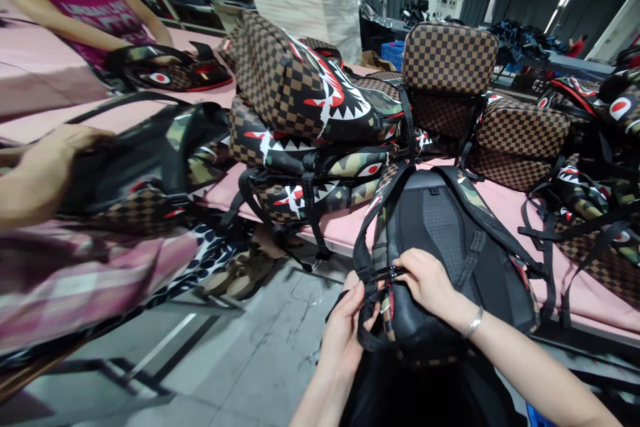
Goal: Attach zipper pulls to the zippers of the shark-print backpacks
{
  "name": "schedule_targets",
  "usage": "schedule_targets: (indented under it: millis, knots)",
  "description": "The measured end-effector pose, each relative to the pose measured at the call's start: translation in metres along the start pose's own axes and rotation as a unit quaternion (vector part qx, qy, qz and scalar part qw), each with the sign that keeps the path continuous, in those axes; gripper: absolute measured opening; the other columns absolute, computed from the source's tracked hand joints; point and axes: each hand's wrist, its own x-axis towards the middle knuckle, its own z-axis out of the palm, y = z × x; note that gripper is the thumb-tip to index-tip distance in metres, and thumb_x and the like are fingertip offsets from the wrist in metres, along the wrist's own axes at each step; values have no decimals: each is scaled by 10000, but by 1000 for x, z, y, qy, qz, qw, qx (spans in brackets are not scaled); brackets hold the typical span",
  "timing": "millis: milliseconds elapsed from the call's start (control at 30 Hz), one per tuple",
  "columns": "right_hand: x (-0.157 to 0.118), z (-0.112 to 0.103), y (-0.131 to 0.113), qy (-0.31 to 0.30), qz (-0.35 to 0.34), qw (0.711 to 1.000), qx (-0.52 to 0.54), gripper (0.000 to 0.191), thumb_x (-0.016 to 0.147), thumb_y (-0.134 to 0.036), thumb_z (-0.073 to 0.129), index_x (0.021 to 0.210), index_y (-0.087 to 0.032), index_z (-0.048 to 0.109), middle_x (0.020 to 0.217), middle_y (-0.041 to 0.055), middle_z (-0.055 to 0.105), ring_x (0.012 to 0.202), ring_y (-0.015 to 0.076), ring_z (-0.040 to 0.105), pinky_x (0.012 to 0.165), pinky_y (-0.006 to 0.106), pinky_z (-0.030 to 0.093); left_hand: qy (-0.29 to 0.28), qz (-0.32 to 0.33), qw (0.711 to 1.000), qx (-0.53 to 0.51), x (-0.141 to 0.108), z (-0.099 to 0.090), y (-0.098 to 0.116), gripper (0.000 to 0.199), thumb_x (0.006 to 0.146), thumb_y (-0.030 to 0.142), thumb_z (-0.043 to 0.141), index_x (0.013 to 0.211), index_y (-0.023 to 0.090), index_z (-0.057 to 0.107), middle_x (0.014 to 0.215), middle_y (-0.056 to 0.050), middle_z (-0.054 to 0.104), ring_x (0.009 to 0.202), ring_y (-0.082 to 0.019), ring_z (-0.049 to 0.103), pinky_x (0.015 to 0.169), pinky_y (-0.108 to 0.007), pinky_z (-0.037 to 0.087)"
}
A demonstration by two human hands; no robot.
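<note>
A black-backed backpack (445, 233) with checkered and camouflage edges lies back panel up at the pink table's front edge. Beside its left side, my left hand (347, 320) is closed on a black shoulder strap (367, 247). My right hand (425, 280), with a silver bracelet at the wrist, pinches a small black buckle (393, 271) over the bag's left edge. A thin black piece runs between the buckle and the strap by my left hand. Some fingertips of my left hand are hidden behind the webbing.
Stacked shark-print backpacks (320, 140) stand left of centre on the pink table (335, 223). More checkered bags (450, 57) are behind and right. At left, one person's hand (45, 167) rests on a bag; another person in magenta (100, 13) handles one farther back.
</note>
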Motion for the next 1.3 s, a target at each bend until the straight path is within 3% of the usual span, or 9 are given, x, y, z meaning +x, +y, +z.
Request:
schedule_targets:
  millis: [200,467,600,733,933,1100,1300]
  knots:
    - [1,2,0,5,-2,1000,-2,103,831,-90,535,888,-176,534,847,46,557,793,193,509,728,302,424,-17,19,1000,8,3,-1,-5,168,812,67,502,914,106,630,750,-71,686,547,-128,627,488,-202,529]
    - [1,3,0,30,-8,999,26,96,856,-105,483,864,-179,544,788,39,548,741,187,500,691,300,418,-19,23,999,13,3,-4,-6,125,747,112,611,866,100,645,794,-79,694,518,-110,602,488,-190,520]
    - [3,4,2,31,-2,997,64,123,851,-103,483,923,-179,548,846,48,555,798,187,519,731,295,433,-50,33,998,27,0,-6,-8,253,675,196,718,905,115,651,852,-80,699,625,-127,632,580,-192,528]
    - [5,7,3,22,32,997,61,134,809,-77,529,885,-185,551,835,36,560,778,179,530,724,281,440,-87,84,989,84,-2,-8,-12,400,624,243,767,989,139,640,906,-74,701,754,-149,650,708,-205,514]
    - [5,7,2,15,41,997,65,137,803,-83,546,895,-184,553,808,26,557,751,171,532,699,272,443,-63,157,976,136,0,-10,-14,404,624,295,760,982,141,652,907,-78,708,884,-192,641,863,-268,463]
    - [1,4,4,20,9,999,42,137,828,-106,512,937,-178,553,831,43,560,770,183,524,722,295,447,-68,129,984,105,0,-10,-12,369,614,293,764,928,124,666,871,-85,713,876,-219,647,906,-327,447]
    - [1,4,3,1,-13,1000,8,172,814,-65,498,935,-177,551,865,58,571,819,205,521,754,326,443,-94,103,987,84,2,-13,-12,353,638,253,750,959,134,666,907,-87,708,935,-230,630,854,-306,477]
